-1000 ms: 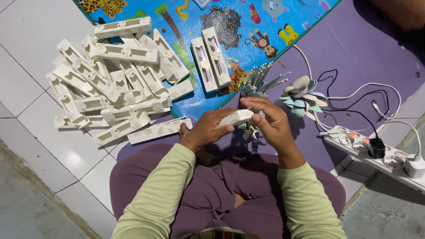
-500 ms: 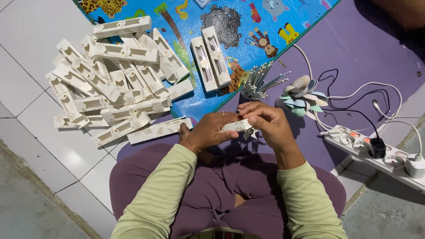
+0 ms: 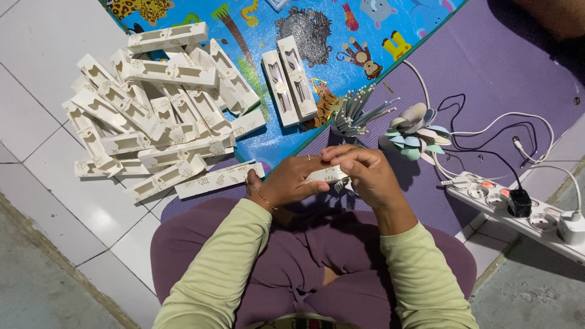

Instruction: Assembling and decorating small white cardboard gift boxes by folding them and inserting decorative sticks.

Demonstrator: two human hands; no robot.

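Note:
Both hands meet above my lap on one small white paper box [image 3: 325, 176] with a leaf print. My left hand [image 3: 286, 183] grips its left end, and my right hand [image 3: 364, 173] pinches the right end from above with bent fingers. Most of the box is hidden between the fingers. Just beyond the hands stands a cup of thin white sticks [image 3: 356, 114], and beside it lies a fan of pastel spoon-shaped pieces [image 3: 414, 131].
A big pile of the same white window boxes [image 3: 152, 116] lies to the left on white tiles and a colourful animal play mat [image 3: 323, 30]. Two boxes [image 3: 288, 85] rest apart on the mat. A power strip [image 3: 518, 210] with plugs and cables sits at right on the purple mat.
The hands have lowered slightly and drawn closer together on the box, with the right fingers now folded over its end.

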